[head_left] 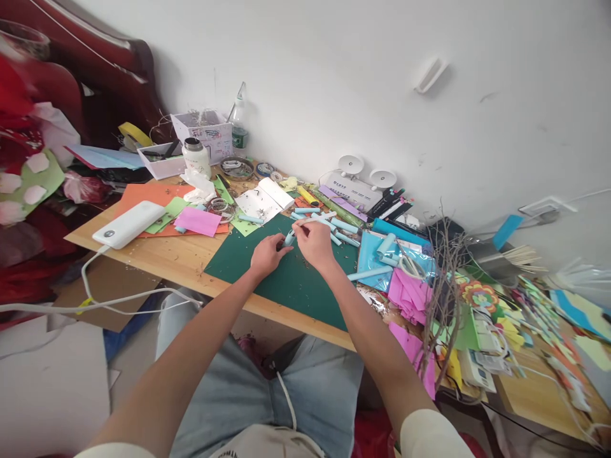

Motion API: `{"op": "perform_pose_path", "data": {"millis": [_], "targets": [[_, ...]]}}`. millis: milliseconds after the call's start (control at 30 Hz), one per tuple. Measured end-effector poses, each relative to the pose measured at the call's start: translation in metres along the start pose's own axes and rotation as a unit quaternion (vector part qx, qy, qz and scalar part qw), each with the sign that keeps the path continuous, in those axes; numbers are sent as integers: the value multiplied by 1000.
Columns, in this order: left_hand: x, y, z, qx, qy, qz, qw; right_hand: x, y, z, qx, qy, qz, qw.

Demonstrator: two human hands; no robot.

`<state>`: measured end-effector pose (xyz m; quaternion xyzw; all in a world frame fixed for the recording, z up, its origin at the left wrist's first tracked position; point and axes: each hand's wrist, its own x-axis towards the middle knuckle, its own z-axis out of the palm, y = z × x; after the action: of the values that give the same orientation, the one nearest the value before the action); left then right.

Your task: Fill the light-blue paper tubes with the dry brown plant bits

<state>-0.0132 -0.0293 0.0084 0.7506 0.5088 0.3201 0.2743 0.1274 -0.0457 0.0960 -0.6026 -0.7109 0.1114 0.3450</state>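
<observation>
Over one mat [300, 292], left hand [266, 256] pinches one blue roll [289, 238], right hand [316, 243] one white stick [326, 217]

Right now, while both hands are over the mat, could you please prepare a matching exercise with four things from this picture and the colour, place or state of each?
Column one
1. Left hand
2. Mat
3. Power bank
4. Bundle of twigs

Column two
A. Dark green
B. Brown, to the right of the mat
C. Fingers at a light-blue piece
D. White, towards the left end of the table

Right pairs: 1-C, 2-A, 3-D, 4-B
</observation>
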Motion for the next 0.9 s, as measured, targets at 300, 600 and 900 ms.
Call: {"op": "perform_pose_path", "data": {"millis": [300, 600, 900], "targets": [[1, -2, 2, 1, 1, 11, 1000, 6, 4, -9, -36, -6, -27, 999], [1, -1, 1, 1, 3, 9, 1000, 3, 9, -5, 60, 0, 15, 998], [1, -1, 2, -3, 3, 6, 1000, 5, 7, -9, 52, -31, 23, 998]]}}
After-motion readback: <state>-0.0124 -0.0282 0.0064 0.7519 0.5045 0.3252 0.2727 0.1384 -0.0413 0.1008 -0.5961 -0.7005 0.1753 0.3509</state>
